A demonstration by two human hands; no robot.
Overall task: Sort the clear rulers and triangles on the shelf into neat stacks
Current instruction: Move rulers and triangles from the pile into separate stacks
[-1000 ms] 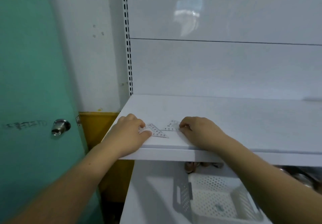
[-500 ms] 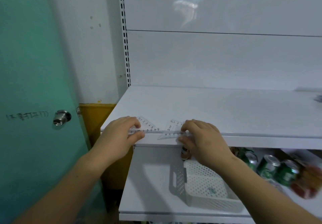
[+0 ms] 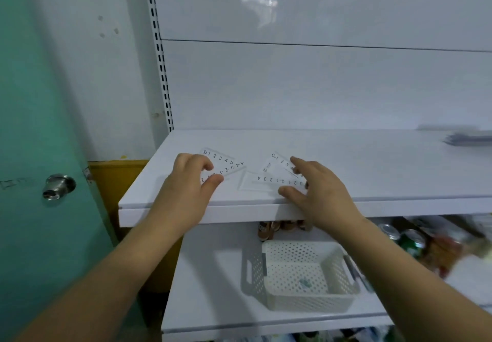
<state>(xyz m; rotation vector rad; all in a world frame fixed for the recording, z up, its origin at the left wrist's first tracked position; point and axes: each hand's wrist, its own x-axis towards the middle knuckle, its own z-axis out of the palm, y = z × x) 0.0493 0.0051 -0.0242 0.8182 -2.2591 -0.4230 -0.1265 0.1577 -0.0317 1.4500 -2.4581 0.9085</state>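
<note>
While we're looking down at the white shelf [image 3: 372, 171], both of our hands are up on its front-left part. Our left hand [image 3: 186, 190] has bent fingers, and the thumb and forefinger pinch the near corner of the left clear pieces [image 3: 226, 164]. Those lie flat on the shelf, with printed scales running 0 to 5 along one edge and 5 down past 0 along another. Honestly we can't tell if that's one triangle or two overlapped, clear plastic on white is rough.

Our right hand [image 3: 319, 192] is spread out, fingers fairly straight and apart. The forefinger tip rests on the far piece of the right clear pieces [image 3: 269, 180], and the thumb lies at their near edge, close to the shelf lip. That right bunch looks like two pieces overlapping: one has a scale along the front and a pointed corner aimed left, and another sits angled behind it. The two bunches are near each other but not touching, with a strip of bare shelf between them.

Underneath, a white perforated basket [image 3: 306, 303] stands on the lower shelf [image 3: 213, 288], with green cans [image 3: 411, 238] off to its right, pretty blurry. A teal door [image 3: 40, 102] with a metal knob [image 3: 57, 186] is on our left, and a slotted upright [image 3: 162, 75] runs up from the shelf's back-left corner.
</note>
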